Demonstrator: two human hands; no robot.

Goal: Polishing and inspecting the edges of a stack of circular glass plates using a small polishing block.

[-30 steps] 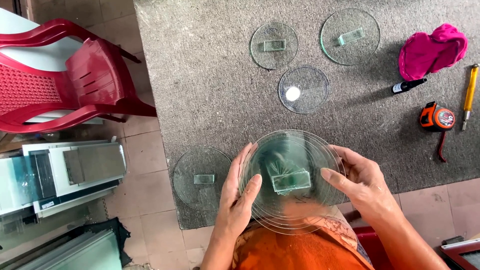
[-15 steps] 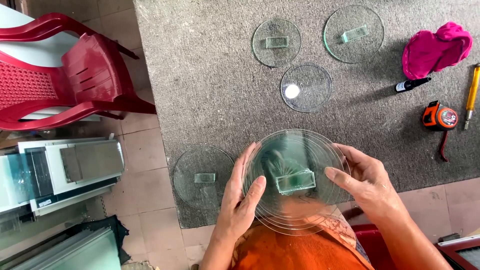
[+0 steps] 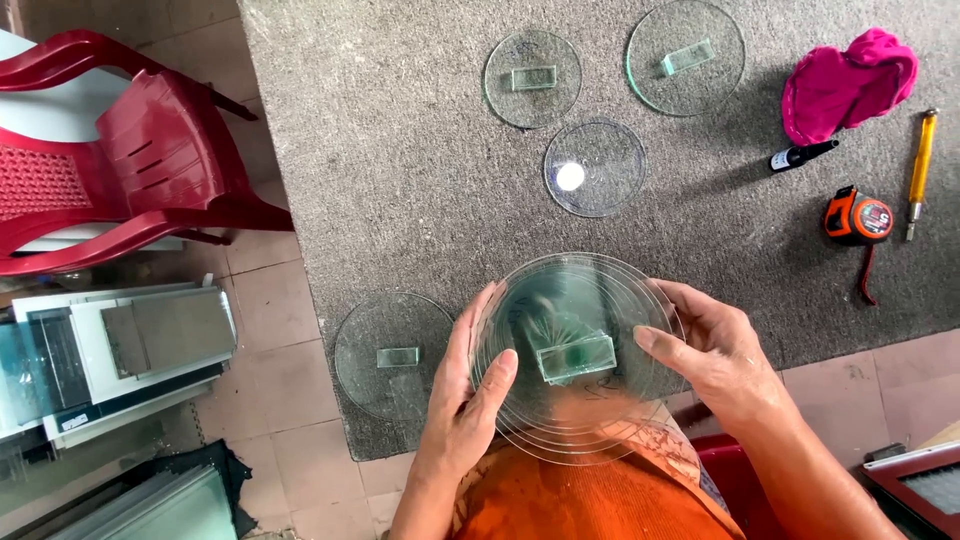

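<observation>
I hold a stack of round clear glass discs (image 3: 580, 350) above the near edge of the grey felt-covered table (image 3: 400, 150). My left hand (image 3: 470, 400) and right hand (image 3: 715, 355) clasp its opposite rims, thumbs on top. Another round glass disc (image 3: 390, 355) lies just left.

A red plastic chair (image 3: 120, 160) stands upper left. On the grey mat (image 3: 400, 150) lie a pink cloth (image 3: 848, 72), black marker (image 3: 803, 155), orange tape measure (image 3: 858, 216) and yellow-handled cutter (image 3: 920, 165), upper right.
</observation>
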